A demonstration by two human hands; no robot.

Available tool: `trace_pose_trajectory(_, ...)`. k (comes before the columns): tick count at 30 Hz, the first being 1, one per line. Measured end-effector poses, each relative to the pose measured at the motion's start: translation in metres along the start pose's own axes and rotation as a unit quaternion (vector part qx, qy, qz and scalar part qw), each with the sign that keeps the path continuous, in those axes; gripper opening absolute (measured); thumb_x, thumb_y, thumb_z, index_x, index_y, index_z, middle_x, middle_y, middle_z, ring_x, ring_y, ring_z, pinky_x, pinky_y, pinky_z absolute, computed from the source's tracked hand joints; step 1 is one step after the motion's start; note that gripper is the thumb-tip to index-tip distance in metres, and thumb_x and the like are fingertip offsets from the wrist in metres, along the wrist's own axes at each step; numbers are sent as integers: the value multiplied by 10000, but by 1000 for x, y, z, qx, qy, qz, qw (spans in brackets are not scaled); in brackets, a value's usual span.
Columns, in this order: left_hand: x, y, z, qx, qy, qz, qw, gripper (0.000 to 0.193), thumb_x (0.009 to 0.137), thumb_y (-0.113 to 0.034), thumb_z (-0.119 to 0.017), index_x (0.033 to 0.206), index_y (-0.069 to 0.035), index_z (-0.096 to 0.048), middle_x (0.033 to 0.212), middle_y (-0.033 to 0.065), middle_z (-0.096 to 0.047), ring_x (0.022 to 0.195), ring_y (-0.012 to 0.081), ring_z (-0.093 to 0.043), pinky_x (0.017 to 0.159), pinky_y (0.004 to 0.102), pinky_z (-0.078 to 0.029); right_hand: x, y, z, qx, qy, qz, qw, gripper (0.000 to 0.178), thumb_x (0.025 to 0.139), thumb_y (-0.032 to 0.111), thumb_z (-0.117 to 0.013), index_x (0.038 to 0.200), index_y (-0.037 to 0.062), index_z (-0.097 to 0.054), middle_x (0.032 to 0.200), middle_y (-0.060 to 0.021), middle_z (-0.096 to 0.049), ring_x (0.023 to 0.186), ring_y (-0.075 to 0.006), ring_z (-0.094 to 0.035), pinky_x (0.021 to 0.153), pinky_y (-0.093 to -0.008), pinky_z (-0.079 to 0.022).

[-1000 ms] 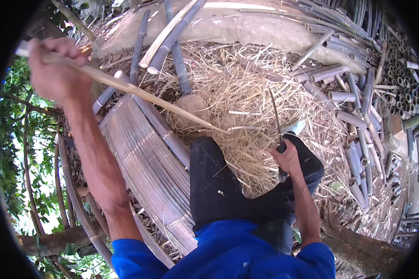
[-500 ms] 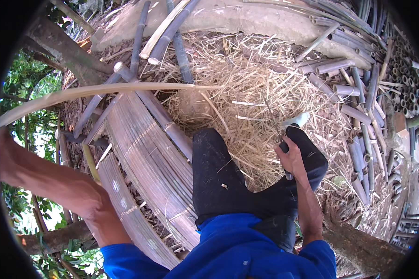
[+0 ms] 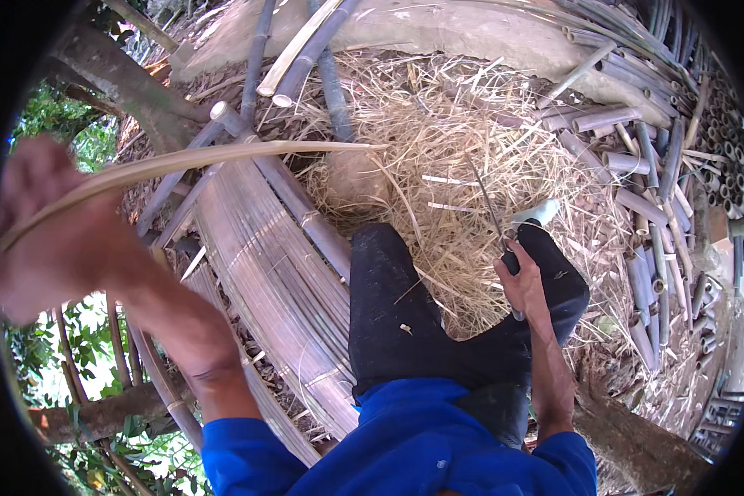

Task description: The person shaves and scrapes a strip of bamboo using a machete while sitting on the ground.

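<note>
At the far left, my left hand [image 3: 54, 236] is raised close to the camera and smeared by motion. It grips a long, pale bamboo strip [image 3: 223, 154], whose thin end reaches toward the middle of the view. Single fingers cannot be made out. Over my right thigh, my right hand [image 3: 522, 283] is closed round the dark handle of a knife [image 3: 489, 202]. Its narrow blade points up and away from me, above the pile of shavings, apart from the strip.
Pale bamboo shavings [image 3: 438, 182] cover the ground between and beyond my legs. A slatted bamboo bench [image 3: 264, 264] lies to my left. Cut bamboo tubes [image 3: 636, 165] are heaped at the right, and long poles [image 3: 314, 58] lean at the back. A thick log [image 3: 636, 434] is at the lower right.
My left hand has come into view at the left edge, moving inward and up along with the strip. The right hand and knife have barely moved.
</note>
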State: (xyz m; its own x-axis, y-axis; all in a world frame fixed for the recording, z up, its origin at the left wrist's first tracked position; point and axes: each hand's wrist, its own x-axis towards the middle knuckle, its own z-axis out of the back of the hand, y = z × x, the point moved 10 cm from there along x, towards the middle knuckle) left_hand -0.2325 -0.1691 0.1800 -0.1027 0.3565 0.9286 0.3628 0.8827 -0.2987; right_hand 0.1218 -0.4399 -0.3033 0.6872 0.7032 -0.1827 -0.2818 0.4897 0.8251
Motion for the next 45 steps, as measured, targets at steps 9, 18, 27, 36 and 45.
trace_pose_trajectory(9, -80, -31, -46, 87, 4, -27, 996, 416, 1003, -369, -529, 669, -174, -374, 508, -20, -352, 431, 87, -352, 334, 254, -290, -22, 135, -4, 13, -71, 244, 967, 514, 921, 124, -703, 1400, 47, -532, 934, -214, -688, 864, -338, -700, 797, -373, -544)
trace_pose_trajectory(18, -124, -53, -32, 61, -54, -107, 991, 456, 1020, -286, -500, 611, -178, -328, 492, -23, -290, 456, 119, -346, 426, 258, -308, 4, 176, -54, 8, 15, 195, 981, 362, 938, 224, -695, 1189, -14, -589, 872, -270, -696, 793, -427, -713, 707, -478, -555)
trace_pose_trajectory(27, -133, -68, -29, 114, -130, -159, 972, 382, 912, -234, -496, 579, -214, -311, 444, -49, -264, 542, 134, -364, 646, 341, -311, -15, 267, -82, 49, 25, 415, 908, 396, 888, 190, -758, 1162, -20, -565, 902, -220, -704, 778, -361, -736, 656, -449, -604)
trace_pose_trajectory(36, -134, -56, -38, 121, -127, -174, 969, 400, 981, -296, -477, 619, -202, -335, 493, -62, -262, 564, 104, -362, 585, 289, -282, -2, 255, -95, -1, 93, 378, 921, 387, 889, 245, -736, 1137, -5, -576, 885, -233, -702, 718, -398, -704, 621, -456, -583)
trace_pose_trajectory(45, -143, -56, -35, 119, -186, -195, 956, 479, 1090, -355, -418, 648, -186, -344, 487, -59, -279, 514, 89, -396, 549, 233, -334, 76, 166, -123, -150, 105, 197, 963, 363, 932, 278, -675, 1083, -15, -523, 791, -245, -680, 636, -408, -688, 592, -497, -570)
